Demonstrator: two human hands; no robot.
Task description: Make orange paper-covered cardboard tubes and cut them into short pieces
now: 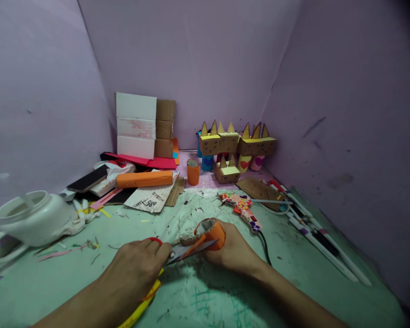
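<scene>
My left hand (141, 257) is closed round the red handle of a pair of scissors (205, 247), whose blades point right. In my right hand (234, 246) is an orange paper-covered cardboard tube (216, 234), its open end facing up and left. One blade lies across the tube's front; a partly cut ring of cardboard (190, 237) hangs off its left side. Under my left wrist lies a yellow strip (141, 310). Behind my hands stands a short orange tube (193, 173).
At left are a white teapot-like pot (43, 223), paper scraps (68, 250) and a long orange roll (145, 179). Cardboard horned figures (227, 168) stand at the back. A patterned glue gun (244, 209) with a black cord lies right, near several markers (323, 246).
</scene>
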